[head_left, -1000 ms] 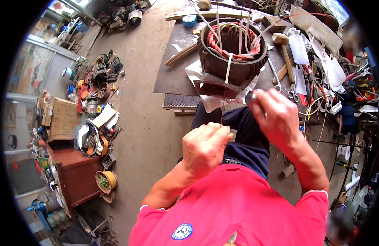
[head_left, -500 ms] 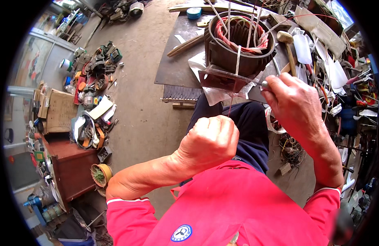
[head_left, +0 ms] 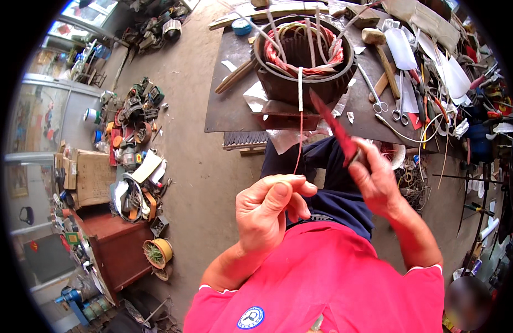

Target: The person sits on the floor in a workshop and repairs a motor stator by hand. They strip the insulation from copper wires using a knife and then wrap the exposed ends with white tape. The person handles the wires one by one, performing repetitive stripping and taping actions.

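My left hand [head_left: 270, 202] is closed, its fingers at the lower end of a thin reddish copper wire [head_left: 301, 141]. The wire runs up taut into a white sleeve [head_left: 300, 91], which hangs over the rim of a dark motor stator housing [head_left: 278, 87]. Red-wrapped windings [head_left: 336, 54] ring the housing's inside, and several other sleeved leads stick up from it. My right hand [head_left: 376, 177] grips a knife at its handle. The knife's blade [head_left: 333, 126], tinted red by reflection, points up and left, beside the wire and apart from it.
The stator stands on a dark metal-topped table [head_left: 223, 111]. Right of it lie a mallet [head_left: 381, 53], scissors [head_left: 376, 91], a second pair of scissors [head_left: 400, 105] and tangled wires. A blue tape roll [head_left: 241, 26] sits at the back. Motor parts and a cardboard box [head_left: 93, 177] stand left.
The knife has come away from the sleeved lead, swinging upright and to the right as my right hand dropped. My left hand has turned, its thumb now showing, and moved slightly lower.
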Demonstrator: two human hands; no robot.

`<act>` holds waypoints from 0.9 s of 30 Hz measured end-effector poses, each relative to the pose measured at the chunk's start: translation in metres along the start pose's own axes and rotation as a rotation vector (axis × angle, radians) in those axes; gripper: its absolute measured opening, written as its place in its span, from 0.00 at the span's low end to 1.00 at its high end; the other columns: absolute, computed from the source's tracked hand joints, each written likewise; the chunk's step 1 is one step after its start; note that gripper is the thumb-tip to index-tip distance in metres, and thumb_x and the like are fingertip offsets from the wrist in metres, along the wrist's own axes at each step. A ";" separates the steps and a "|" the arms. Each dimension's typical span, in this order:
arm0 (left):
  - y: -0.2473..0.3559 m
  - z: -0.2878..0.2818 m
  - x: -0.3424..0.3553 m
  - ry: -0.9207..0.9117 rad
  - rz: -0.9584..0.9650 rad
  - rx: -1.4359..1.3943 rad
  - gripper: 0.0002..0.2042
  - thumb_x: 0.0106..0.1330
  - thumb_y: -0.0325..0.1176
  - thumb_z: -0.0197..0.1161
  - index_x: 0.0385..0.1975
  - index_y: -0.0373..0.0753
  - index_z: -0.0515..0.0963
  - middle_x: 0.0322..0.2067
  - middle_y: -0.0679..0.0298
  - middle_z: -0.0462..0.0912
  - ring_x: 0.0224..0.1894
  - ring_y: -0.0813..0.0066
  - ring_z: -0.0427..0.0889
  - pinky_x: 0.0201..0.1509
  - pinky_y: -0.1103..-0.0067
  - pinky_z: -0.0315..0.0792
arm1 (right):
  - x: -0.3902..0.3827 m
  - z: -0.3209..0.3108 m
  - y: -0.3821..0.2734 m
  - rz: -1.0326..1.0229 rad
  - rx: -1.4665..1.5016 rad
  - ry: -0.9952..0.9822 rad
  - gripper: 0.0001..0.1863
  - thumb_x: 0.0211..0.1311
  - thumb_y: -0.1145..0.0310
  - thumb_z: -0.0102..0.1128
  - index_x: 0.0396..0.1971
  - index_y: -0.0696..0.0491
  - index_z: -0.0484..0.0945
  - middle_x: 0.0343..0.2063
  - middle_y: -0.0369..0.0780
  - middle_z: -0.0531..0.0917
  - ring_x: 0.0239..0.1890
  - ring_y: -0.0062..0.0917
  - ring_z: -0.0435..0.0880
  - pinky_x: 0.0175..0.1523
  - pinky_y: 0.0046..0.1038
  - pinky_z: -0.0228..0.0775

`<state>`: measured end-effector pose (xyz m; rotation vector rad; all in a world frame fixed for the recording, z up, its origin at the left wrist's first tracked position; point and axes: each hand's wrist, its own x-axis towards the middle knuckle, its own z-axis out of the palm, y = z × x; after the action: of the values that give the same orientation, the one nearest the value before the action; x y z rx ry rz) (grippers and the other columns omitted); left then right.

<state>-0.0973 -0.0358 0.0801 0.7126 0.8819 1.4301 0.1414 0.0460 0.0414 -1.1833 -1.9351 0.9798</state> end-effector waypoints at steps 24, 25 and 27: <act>-0.001 0.019 -0.005 0.059 -0.088 -0.313 0.16 0.78 0.43 0.58 0.47 0.34 0.82 0.39 0.53 0.86 0.37 0.67 0.84 0.32 0.76 0.77 | 0.033 0.075 -0.011 -0.435 0.323 0.021 0.10 0.66 0.73 0.68 0.44 0.57 0.80 0.32 0.43 0.84 0.37 0.34 0.85 0.41 0.32 0.77; -0.001 0.018 -0.005 0.066 -0.070 -0.314 0.16 0.78 0.42 0.58 0.48 0.33 0.82 0.39 0.52 0.87 0.36 0.67 0.85 0.33 0.76 0.78 | 0.033 0.069 -0.011 -0.332 0.413 0.028 0.08 0.67 0.72 0.67 0.42 0.56 0.81 0.31 0.43 0.84 0.35 0.33 0.85 0.40 0.32 0.77; -0.005 0.019 -0.001 0.047 -0.069 -0.232 0.16 0.79 0.43 0.57 0.46 0.33 0.81 0.40 0.54 0.85 0.41 0.65 0.84 0.31 0.76 0.77 | 0.048 0.057 -0.008 -0.001 0.416 0.128 0.07 0.68 0.70 0.67 0.41 0.57 0.81 0.28 0.42 0.83 0.30 0.30 0.85 0.38 0.30 0.77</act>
<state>-0.0782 -0.0356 0.0859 0.4711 0.7539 1.4636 0.0730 0.0729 0.0266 -0.9764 -1.5354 1.2036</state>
